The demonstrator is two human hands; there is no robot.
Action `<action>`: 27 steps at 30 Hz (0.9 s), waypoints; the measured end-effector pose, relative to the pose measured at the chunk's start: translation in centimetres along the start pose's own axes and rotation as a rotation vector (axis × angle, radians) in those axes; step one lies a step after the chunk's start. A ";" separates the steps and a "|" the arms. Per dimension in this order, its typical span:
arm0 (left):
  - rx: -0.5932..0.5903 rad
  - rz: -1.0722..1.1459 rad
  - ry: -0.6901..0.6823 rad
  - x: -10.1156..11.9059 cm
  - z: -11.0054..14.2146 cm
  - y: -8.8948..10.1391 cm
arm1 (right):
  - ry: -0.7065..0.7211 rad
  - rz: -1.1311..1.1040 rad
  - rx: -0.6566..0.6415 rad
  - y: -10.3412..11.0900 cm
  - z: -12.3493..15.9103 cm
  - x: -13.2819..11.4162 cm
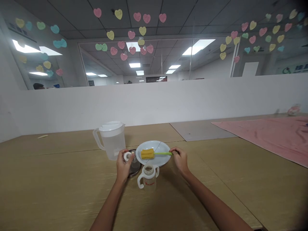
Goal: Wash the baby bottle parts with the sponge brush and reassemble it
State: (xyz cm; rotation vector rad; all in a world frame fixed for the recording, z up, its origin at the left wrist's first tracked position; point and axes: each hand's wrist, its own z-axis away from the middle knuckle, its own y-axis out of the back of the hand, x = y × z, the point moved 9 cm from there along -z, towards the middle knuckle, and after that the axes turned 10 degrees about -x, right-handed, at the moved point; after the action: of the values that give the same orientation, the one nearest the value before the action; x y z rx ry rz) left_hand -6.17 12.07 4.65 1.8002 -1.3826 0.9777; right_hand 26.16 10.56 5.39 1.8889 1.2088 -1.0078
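Note:
My left hand (124,166) is closed around a small white bottle cap with a teat (126,156), held over a dark round lid (134,166) on the table. My right hand (180,158) pinches the green handle of a bottle brush (155,153) whose yellow sponge head lies across a white plate (152,153). In front of the plate, between both hands, stands an open baby bottle (148,177) with two white handles. A clear plastic pitcher (111,140) with a white lid stands just behind my left hand.
The wooden table (60,186) stretches wide on both sides. A pink cloth (271,134) covers the far right part. A white partition wall (154,99) runs along the back edge. A small pink object (293,110) sits at the far right by the wall.

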 end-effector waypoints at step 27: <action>0.085 1.030 0.488 -3.8 0.2 -0.6 | 0.005 0.026 -0.001 0.0 0.0 0.0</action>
State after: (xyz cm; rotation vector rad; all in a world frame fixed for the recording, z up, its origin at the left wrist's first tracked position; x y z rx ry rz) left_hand -6.13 13.88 1.23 0.6976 -1.9372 1.8408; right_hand 26.14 10.56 5.44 1.9029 1.1844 -0.9891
